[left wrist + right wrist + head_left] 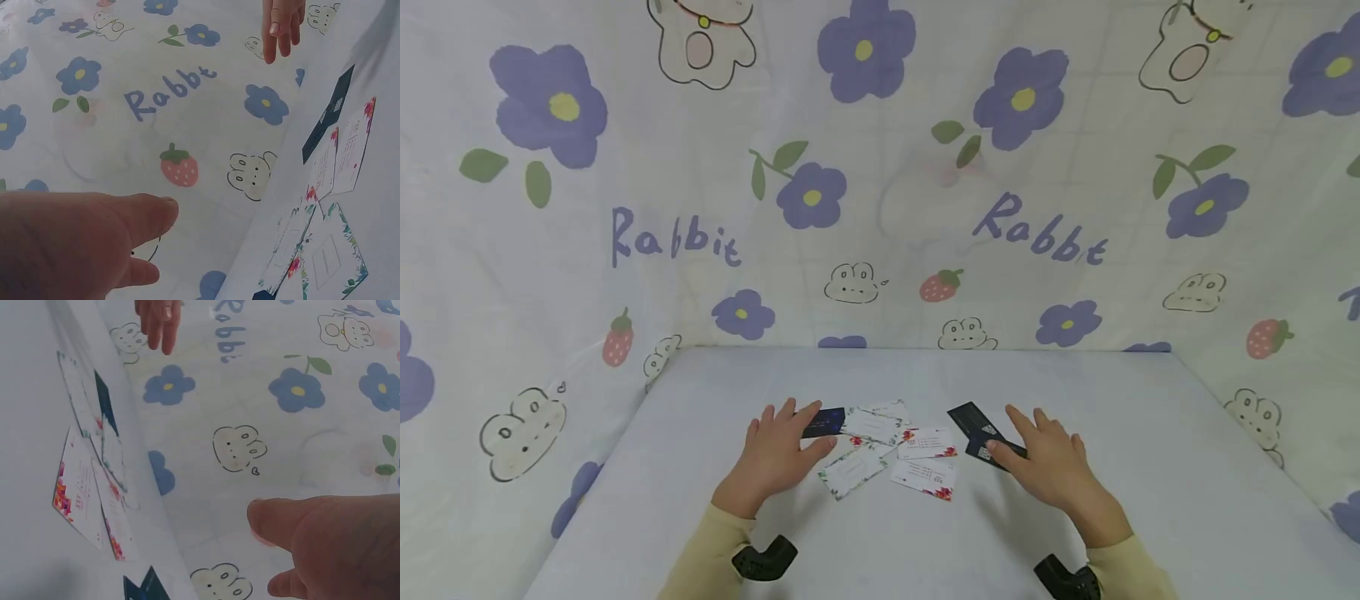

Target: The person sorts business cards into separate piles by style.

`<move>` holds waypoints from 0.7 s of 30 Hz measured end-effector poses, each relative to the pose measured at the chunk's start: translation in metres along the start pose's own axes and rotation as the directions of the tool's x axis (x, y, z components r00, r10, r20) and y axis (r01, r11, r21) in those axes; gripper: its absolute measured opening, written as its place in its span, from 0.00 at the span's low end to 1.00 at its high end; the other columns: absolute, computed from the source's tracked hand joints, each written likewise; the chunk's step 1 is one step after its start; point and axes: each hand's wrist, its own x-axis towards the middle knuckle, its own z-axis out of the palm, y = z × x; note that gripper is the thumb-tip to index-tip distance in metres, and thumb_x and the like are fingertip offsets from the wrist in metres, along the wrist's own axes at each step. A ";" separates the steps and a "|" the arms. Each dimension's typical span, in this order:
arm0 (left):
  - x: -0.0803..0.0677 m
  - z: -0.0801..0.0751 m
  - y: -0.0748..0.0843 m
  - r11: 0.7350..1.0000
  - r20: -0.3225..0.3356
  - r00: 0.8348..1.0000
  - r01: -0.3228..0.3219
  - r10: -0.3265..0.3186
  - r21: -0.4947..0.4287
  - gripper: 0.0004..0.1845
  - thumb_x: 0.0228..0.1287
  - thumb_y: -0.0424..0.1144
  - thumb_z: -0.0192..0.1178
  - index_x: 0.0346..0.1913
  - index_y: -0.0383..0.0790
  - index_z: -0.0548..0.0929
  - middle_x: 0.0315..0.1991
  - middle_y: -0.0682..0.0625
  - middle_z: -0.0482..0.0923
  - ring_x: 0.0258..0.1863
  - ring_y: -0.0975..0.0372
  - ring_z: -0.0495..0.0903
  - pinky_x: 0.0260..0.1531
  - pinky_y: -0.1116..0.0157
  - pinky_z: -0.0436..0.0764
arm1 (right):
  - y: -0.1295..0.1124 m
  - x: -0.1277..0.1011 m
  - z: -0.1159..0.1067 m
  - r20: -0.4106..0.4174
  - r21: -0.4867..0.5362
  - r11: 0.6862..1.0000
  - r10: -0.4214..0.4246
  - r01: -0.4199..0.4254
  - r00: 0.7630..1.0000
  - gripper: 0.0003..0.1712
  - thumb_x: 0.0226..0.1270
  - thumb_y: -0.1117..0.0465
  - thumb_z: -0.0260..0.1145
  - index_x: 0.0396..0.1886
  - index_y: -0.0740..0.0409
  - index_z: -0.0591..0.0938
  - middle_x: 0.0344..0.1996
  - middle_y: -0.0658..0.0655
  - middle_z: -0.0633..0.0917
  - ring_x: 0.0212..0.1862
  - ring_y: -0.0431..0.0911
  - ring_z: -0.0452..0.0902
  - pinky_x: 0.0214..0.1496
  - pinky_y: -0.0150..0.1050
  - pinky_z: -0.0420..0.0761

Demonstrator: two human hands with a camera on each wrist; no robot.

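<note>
Backdrop (917,325): cloth printed with flowers, strawberries and rabbits, rising behind the table's far edge.
White table (880,554): carries all cards, between its left and right edges.
Left hand (775,454): released, fingers extended, raised above the table on the left-edge side, beside the dark blue card.
Right hand (1054,462): released, fingers spread, raised above the table on the right-edge side, by the black cards.
White floral cards (922,478): loose, partly overlapping group midway between the side edges.
Black cards (972,419): two, crossed, right-edge side of the group.
Dark blue card (827,422): left-edge side, touching or overlapped by white ones.
</note>
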 end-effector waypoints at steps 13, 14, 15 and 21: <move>0.025 0.010 -0.025 0.932 -0.038 0.990 0.117 -0.138 -0.342 0.30 0.75 0.51 0.56 0.75 0.43 0.68 0.71 0.32 0.70 0.71 0.39 0.70 0.66 0.39 0.72 | -0.014 0.028 0.016 0.021 0.338 0.936 0.100 -0.101 0.995 0.42 0.76 0.43 0.58 0.79 0.61 0.59 0.72 0.76 0.67 0.68 0.71 0.72 0.63 0.65 0.77; 0.028 0.013 -0.026 0.927 -0.033 0.989 0.122 -0.143 -0.355 0.30 0.75 0.51 0.56 0.74 0.43 0.69 0.71 0.32 0.70 0.71 0.39 0.70 0.66 0.39 0.72 | -0.017 0.031 0.019 0.025 0.349 0.931 0.106 -0.108 0.994 0.42 0.76 0.43 0.58 0.79 0.61 0.60 0.71 0.77 0.69 0.67 0.71 0.73 0.62 0.64 0.78; 0.032 0.017 -0.026 0.922 -0.027 0.989 0.128 -0.148 -0.364 0.30 0.75 0.51 0.56 0.74 0.43 0.69 0.71 0.32 0.71 0.71 0.39 0.71 0.66 0.40 0.72 | -0.021 0.034 0.022 0.027 0.359 0.926 0.114 -0.116 0.993 0.41 0.76 0.44 0.58 0.78 0.61 0.61 0.70 0.77 0.70 0.67 0.70 0.73 0.63 0.64 0.78; 0.052 0.040 -0.024 0.908 0.028 0.985 0.167 -0.170 -0.385 0.29 0.76 0.53 0.55 0.73 0.44 0.70 0.70 0.36 0.73 0.70 0.42 0.72 0.65 0.42 0.74 | -0.047 0.053 0.044 0.060 0.441 0.885 0.136 -0.148 0.989 0.38 0.75 0.44 0.60 0.76 0.59 0.65 0.66 0.73 0.77 0.65 0.65 0.77 0.62 0.61 0.80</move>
